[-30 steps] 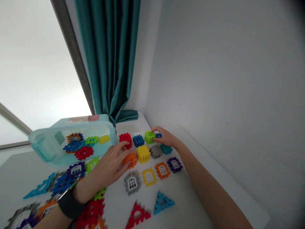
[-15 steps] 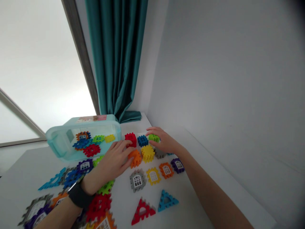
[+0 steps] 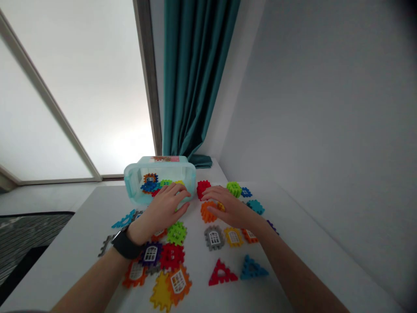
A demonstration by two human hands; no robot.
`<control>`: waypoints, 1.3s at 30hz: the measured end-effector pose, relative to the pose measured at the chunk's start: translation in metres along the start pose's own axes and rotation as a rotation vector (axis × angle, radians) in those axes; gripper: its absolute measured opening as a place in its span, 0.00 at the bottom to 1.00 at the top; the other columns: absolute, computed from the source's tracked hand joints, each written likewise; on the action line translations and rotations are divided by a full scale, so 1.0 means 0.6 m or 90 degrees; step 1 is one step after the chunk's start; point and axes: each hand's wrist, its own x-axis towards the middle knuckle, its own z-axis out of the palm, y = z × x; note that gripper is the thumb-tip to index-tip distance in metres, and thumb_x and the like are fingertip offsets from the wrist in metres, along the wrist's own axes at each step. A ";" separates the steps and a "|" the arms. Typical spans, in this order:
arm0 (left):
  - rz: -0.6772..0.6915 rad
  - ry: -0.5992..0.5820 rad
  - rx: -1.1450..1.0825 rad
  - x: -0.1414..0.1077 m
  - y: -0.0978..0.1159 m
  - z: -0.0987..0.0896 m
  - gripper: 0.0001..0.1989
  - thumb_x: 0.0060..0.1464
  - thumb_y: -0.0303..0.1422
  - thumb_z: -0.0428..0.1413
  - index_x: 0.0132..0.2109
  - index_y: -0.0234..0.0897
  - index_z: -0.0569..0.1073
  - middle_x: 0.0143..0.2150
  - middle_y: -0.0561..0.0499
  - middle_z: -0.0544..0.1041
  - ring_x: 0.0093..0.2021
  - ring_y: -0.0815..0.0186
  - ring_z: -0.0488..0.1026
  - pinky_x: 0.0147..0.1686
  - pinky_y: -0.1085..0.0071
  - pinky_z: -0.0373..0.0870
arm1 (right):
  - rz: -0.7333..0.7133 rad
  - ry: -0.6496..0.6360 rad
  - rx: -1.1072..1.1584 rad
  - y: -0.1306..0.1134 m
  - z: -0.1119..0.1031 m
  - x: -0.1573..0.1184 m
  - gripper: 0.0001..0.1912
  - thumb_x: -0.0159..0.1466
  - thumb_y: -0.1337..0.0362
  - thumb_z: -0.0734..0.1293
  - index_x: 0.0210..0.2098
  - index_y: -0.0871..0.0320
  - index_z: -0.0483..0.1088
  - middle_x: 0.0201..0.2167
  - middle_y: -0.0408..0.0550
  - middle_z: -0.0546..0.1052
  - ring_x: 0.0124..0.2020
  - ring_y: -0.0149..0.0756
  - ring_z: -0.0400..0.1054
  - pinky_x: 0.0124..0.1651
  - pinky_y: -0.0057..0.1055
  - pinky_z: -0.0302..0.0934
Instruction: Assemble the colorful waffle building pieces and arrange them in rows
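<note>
My left hand (image 3: pixel 164 208), with a dark watch on its wrist, is open with bent fingers in front of the clear bin (image 3: pixel 130 187). Nothing shows in its grasp. My right hand (image 3: pixel 230 208) hovers open over the stacked pieces, fingers spread. Close to its fingertips are a red stack (image 3: pixel 203 188) and an orange stack (image 3: pixel 208 213); a yellow piece is partly hidden beneath the hand. Beyond it sit a green stack (image 3: pixel 233 188) and a blue piece (image 3: pixel 246 192), with a teal piece (image 3: pixel 256 206) to the right.
Window pieces, gray (image 3: pixel 214 238) and yellow (image 3: pixel 233 237), lie nearer me, before red (image 3: pixel 222 274) and blue (image 3: pixel 253 268) triangles. Mixed pieces, including a red one (image 3: pixel 172 256), spread at left. A wall and green curtain (image 3: pixel 195 87) stand behind.
The view has turned left. My left hand has moved off the red and orange stacks toward the bin. My right hand has come from the green stack to over the yellow and orange ones.
</note>
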 end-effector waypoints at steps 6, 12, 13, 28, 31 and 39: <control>-0.052 -0.035 0.023 -0.066 -0.031 -0.039 0.09 0.65 0.33 0.51 0.48 0.40 0.73 0.47 0.46 0.75 0.48 0.56 0.72 0.49 0.58 0.67 | -0.029 -0.013 0.008 -0.038 0.041 0.034 0.11 0.68 0.65 0.64 0.50 0.54 0.72 0.54 0.52 0.76 0.59 0.44 0.66 0.65 0.46 0.56; -0.099 -0.031 0.038 -0.150 -0.062 -0.065 0.10 0.66 0.35 0.49 0.48 0.41 0.73 0.46 0.48 0.77 0.46 0.58 0.74 0.48 0.60 0.66 | -0.059 -0.094 -0.009 -0.094 0.106 0.066 0.12 0.68 0.63 0.65 0.51 0.53 0.71 0.52 0.52 0.76 0.56 0.46 0.67 0.61 0.46 0.60; -0.109 -0.037 0.041 -0.164 -0.066 -0.066 0.10 0.66 0.35 0.49 0.48 0.41 0.73 0.46 0.48 0.77 0.46 0.58 0.74 0.48 0.60 0.66 | -0.068 -0.115 -0.017 -0.103 0.118 0.070 0.13 0.68 0.63 0.65 0.51 0.53 0.71 0.52 0.52 0.76 0.55 0.46 0.68 0.61 0.46 0.60; -0.241 0.031 0.008 -0.274 -0.085 -0.023 0.17 0.61 0.36 0.54 0.57 0.40 0.71 0.56 0.43 0.73 0.57 0.53 0.70 0.56 0.52 0.66 | -0.013 -0.101 -0.184 -0.134 0.246 0.145 0.16 0.66 0.65 0.67 0.54 0.56 0.69 0.58 0.57 0.70 0.58 0.51 0.65 0.59 0.48 0.61; -0.239 0.034 0.006 -0.275 -0.083 -0.018 0.18 0.61 0.36 0.55 0.57 0.41 0.71 0.57 0.43 0.72 0.57 0.53 0.70 0.57 0.52 0.66 | 0.018 -0.098 -0.190 -0.133 0.257 0.148 0.16 0.65 0.65 0.68 0.52 0.56 0.69 0.55 0.56 0.72 0.57 0.49 0.65 0.58 0.46 0.62; -0.249 0.020 -0.010 -0.272 -0.077 -0.011 0.18 0.61 0.36 0.54 0.57 0.40 0.70 0.54 0.43 0.74 0.53 0.55 0.72 0.54 0.54 0.67 | 0.032 -0.062 -0.200 -0.144 0.261 0.143 0.08 0.68 0.67 0.63 0.46 0.57 0.71 0.48 0.58 0.77 0.51 0.51 0.69 0.53 0.46 0.64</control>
